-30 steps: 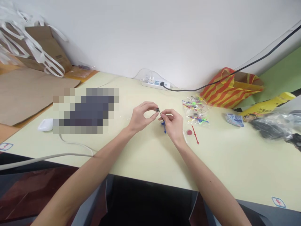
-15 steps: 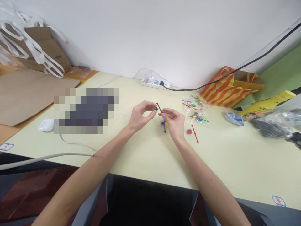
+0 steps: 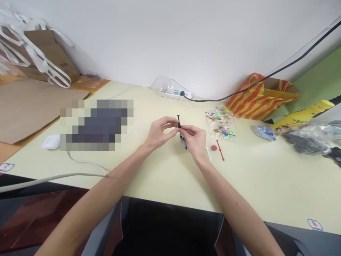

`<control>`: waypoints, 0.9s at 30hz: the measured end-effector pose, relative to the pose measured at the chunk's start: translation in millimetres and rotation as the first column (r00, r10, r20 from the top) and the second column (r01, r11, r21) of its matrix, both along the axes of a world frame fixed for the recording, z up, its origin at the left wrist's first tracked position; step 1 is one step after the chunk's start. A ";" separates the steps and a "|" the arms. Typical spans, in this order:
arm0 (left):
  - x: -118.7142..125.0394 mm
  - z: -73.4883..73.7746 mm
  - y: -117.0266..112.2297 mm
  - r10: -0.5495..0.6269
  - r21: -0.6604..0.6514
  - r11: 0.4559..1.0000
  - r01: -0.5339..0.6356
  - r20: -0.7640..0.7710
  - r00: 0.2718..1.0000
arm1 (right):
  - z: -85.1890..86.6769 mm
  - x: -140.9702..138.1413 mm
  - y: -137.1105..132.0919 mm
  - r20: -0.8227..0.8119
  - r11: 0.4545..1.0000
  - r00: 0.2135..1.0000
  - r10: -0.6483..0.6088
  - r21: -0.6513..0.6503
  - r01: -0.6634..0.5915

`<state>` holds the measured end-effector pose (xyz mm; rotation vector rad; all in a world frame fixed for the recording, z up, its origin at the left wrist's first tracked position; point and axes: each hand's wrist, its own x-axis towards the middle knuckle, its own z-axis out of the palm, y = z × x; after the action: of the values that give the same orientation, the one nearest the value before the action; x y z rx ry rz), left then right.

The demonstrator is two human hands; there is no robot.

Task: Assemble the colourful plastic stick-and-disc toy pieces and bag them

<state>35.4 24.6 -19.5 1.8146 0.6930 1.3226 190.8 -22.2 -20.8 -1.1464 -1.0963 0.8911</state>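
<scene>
My left hand [image 3: 159, 132] pinches a small dark piece between thumb and fingertips above the table. Against it, my right hand [image 3: 196, 140] pinches a thin black plastic stick with an arrow-like end [image 3: 178, 118], which now stands nearly upright between both sets of fingertips. How the two dark parts meet is hidden by the fingers. A blue arrow-shaped piece [image 3: 185, 144] lies under the right hand, partly covered. To the right of that hand are a small white stick [image 3: 208, 153], a round red piece [image 3: 213, 148] and a red arrow-shaped stick [image 3: 220, 151].
Clear bags of colourful plastic parts [image 3: 220, 116] lie behind the right hand. Farther right are a striped bag [image 3: 247, 103], a yellow bottle [image 3: 298, 119] and a blue-white packet [image 3: 264, 132]. A power strip [image 3: 170, 93] sits by the wall; a white case [image 3: 51, 142] lies left.
My right hand has moved slightly left, bringing the black stick against the small dark piece in my left hand. The stick has turned from slanted to nearly upright.
</scene>
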 end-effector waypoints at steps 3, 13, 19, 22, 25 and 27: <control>0.1 -0.1 -0.1 -0.007 -0.001 1.000 0.007 0.005 1.000 | -0.7 1.6 1.1 -0.001 1.000 1.000 -0.014 -0.010 0.014; 0.9 -0.5 -0.7 -0.016 0.003 1.000 0.016 -0.006 1.000 | 1.6 0.5 -1.1 -0.004 0.999 0.999 -0.040 -0.009 0.040; 0.6 0.3 -0.6 -0.007 0.007 1.000 0.007 0.017 1.000 | 2.9 -2.4 -3.8 -0.026 0.999 0.999 -0.048 -0.001 0.048; 0.4 0.8 -0.6 -0.004 -0.004 1.000 0.004 0.028 1.000 | 1.7 -2.5 -3.4 -0.053 0.999 0.997 -0.051 0.001 0.051; 0.0 0.6 -0.5 -0.008 -0.036 0.999 0.009 0.029 1.000 | -0.1 -1.7 -2.8 -0.071 0.997 0.994 -0.083 -0.001 0.083; -0.4 0.2 -0.5 -0.017 -0.065 0.998 0.019 0.026 1.000 | -0.8 -1.2 -2.8 -0.060 0.996 0.994 -0.095 -0.003 0.095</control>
<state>35.0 24.2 -19.3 1.7452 0.6965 1.2949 189.5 -25.0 -21.6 -1.1553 -0.9855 0.8460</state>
